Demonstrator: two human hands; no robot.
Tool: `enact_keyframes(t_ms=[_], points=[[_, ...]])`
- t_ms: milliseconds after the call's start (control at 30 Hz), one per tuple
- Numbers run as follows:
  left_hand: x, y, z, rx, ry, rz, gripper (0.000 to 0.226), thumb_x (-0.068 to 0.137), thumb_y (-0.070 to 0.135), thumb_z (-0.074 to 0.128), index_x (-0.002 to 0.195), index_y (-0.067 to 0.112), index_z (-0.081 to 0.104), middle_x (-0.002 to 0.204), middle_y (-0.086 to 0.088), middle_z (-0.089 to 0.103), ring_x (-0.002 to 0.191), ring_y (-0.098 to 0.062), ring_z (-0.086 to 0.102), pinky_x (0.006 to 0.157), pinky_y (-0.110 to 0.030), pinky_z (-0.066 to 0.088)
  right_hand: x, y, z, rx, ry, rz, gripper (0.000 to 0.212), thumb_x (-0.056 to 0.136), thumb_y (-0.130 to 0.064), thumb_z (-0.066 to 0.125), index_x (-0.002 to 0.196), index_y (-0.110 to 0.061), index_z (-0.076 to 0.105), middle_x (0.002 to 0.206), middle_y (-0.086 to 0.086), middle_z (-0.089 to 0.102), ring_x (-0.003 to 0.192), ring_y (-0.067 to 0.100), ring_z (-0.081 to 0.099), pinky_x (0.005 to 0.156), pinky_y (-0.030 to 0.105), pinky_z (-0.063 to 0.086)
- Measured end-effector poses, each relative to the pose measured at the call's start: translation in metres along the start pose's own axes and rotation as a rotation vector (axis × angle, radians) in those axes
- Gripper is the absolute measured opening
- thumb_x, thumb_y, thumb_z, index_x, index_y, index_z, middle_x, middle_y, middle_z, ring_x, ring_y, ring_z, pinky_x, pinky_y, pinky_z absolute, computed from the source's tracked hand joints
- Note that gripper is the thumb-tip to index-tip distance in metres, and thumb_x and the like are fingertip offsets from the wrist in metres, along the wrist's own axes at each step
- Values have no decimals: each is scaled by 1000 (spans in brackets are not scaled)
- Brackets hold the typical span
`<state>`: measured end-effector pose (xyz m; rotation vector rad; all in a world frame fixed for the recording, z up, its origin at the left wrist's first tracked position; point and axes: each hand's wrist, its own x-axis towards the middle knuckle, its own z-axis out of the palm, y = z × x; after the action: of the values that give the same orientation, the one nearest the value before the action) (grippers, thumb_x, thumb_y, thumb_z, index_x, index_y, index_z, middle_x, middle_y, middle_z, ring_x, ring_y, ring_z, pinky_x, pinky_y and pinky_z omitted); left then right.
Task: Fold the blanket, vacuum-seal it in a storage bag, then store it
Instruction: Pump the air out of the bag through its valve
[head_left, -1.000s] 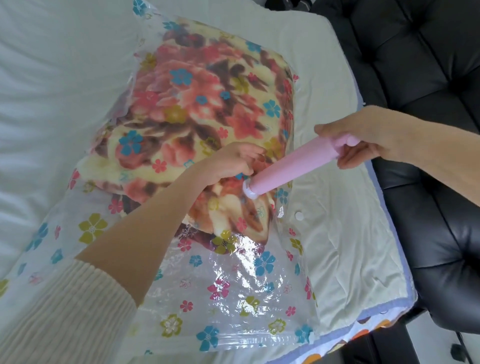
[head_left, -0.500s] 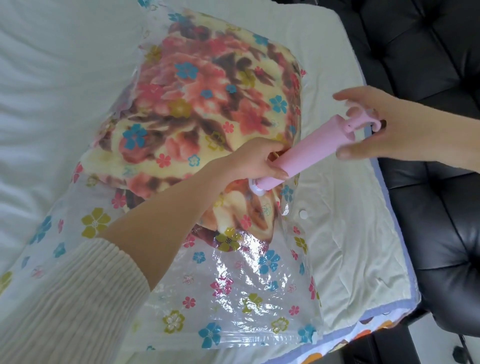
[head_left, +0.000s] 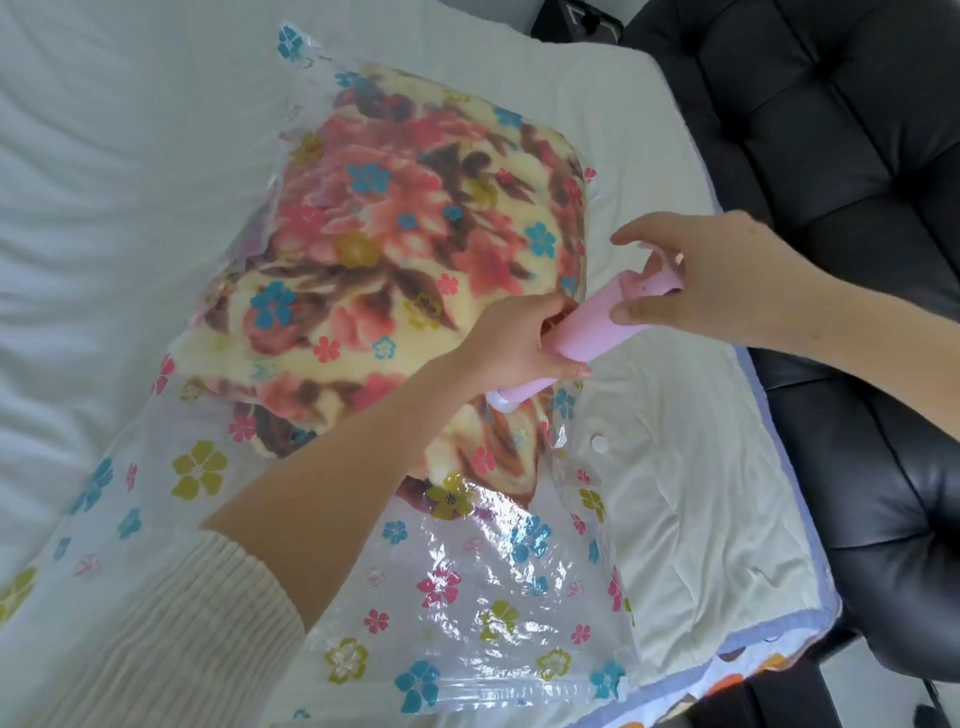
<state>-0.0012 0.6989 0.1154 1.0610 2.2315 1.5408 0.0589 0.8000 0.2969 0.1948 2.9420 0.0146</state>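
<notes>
On the bed (head_left: 104, 208), toward its right edge, lay the flowered storage bag (head_left: 467, 623) with the folded blanket (head_left: 395, 234) inside its far half. The pink pump (head_left: 587, 332) stood tilted on the bag; our left hand (head_left: 519, 343) gripped its barrel, our right hand (head_left: 717, 280) held its handle.

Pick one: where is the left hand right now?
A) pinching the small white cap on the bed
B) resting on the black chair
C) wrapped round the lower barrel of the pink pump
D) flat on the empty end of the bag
C: the left hand curls round the lower barrel of the pink pump, just above the pump's white tip on the storage bag, while the right hand holds the handle end.
</notes>
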Motion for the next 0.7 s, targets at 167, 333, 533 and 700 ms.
enact_keyframes(t_ms=[167, 333, 533, 700], points=[[-7, 9, -1, 60, -4, 10, 47, 64, 32, 84, 101, 10, 66, 84, -1, 66, 71, -14, 50, 57, -9, 29, -18, 16, -3, 45, 20, -126, 39, 92, -18, 58, 131, -20, 53, 95, 5, 62, 68, 12, 50, 66, 15, 37], [-18, 16, 11, 105, -39, -12, 48, 70, 28, 79, 111, 9, 64, 93, -5, 69, 80, -23, 61, 65, -26, 39, -3, 11, 33, 253, 71, 357, 21, 93, -4, 39, 94, 1, 60, 79, 14, 61, 56, 23, 47, 53, 30, 43], [-9, 28, 2, 180, -66, -55, 57, 77, 24, 72, 127, 9, 48, 107, -8, 66, 92, -28, 61, 65, -22, 29, 7, 12, 17, 1295, -41, 830, 32, 98, -10, 27, 71, -7, 45, 36, 5, 45, 24, 10, 25, 31, 9, 20], [-8, 18, -11, 97, -129, -107, 70, 72, 34, 77, 130, 9, 47, 109, -7, 66, 95, -26, 61, 74, -29, 42, -13, 31, 19, 144, 180, -75, 35, 92, -47, 51, 115, -21, 59, 90, 2, 53, 72, 19, 52, 67, 24, 36]])
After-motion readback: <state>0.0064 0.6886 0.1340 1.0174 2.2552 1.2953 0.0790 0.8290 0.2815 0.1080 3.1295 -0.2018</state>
